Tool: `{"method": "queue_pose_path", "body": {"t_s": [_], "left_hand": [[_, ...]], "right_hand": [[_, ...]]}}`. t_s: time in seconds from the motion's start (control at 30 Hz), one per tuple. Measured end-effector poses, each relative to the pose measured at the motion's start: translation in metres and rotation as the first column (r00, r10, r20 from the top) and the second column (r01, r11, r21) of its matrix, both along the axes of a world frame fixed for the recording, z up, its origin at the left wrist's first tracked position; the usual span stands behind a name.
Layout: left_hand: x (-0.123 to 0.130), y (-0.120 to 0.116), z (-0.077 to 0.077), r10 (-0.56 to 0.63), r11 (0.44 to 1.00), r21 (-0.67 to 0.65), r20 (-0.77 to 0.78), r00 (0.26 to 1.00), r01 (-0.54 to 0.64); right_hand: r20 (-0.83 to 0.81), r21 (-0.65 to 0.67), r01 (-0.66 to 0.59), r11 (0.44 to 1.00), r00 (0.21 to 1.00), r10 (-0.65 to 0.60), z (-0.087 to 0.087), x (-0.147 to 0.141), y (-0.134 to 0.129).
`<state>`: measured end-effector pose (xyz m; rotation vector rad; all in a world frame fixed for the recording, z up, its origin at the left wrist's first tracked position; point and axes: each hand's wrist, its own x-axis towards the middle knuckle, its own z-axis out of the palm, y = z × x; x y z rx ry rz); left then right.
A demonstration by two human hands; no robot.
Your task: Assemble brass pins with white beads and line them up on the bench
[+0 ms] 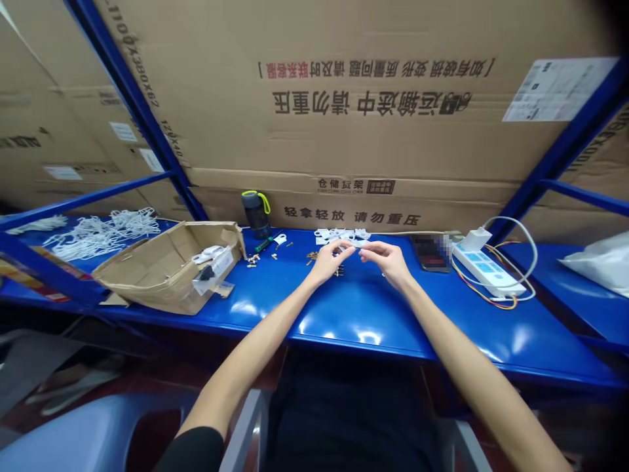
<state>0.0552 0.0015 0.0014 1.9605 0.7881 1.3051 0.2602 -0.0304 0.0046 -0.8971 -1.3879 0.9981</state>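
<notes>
My left hand (333, 262) is closed, thumb and fingertips pinched on a small white plastic piece (358, 245) above the blue table. From the other side my right hand (386, 260) meets it, its thumb and forefinger pinched together at the piece; the exact grip is too small to make out. Just behind my hands lies a pile of white plastic parts (343, 235), some with round holes. Small brass-coloured parts (311, 257) lie left of my left hand, partly covered by it. Several small dark pieces (340, 269) lie below its fingers.
On the left stand an open cardboard box (162, 298) and a dark bottle (255, 216) with a green strap. A green-handled screwdriver (266, 244) lies near small beige pieces (253, 260). To the right are a phone (431, 254) and a white power strip (487, 270) with looping cables.
</notes>
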Motion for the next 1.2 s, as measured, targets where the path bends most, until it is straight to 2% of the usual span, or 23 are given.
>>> {"method": "queue_pose_path", "body": {"t_s": [0.63, 0.93, 1.2], "left_hand": [[-0.0007, 0.0015, -0.0019, -0.021, 0.999, -0.036, 0.011, 1.0, 0.022], [-0.0008, 0.0033, -0.002, -0.062, 0.992, -0.106, 0.012, 0.998, 0.063], [-0.0026, 0.0014, -0.0001, -0.043, 0.998, -0.056, -0.049, 0.998, 0.041]], "right_hand": [[-0.088, -0.066, -0.014, 0.998, 0.996, 0.008, -0.0014, 0.0004, 0.0006], [-0.197, -0.115, -0.084, 0.99, 0.978, 0.061, -0.0003, -0.0028, -0.0022], [-0.169, -0.108, -0.067, 0.992, 0.984, 0.048, 0.0016, -0.0046, -0.0036]]}}
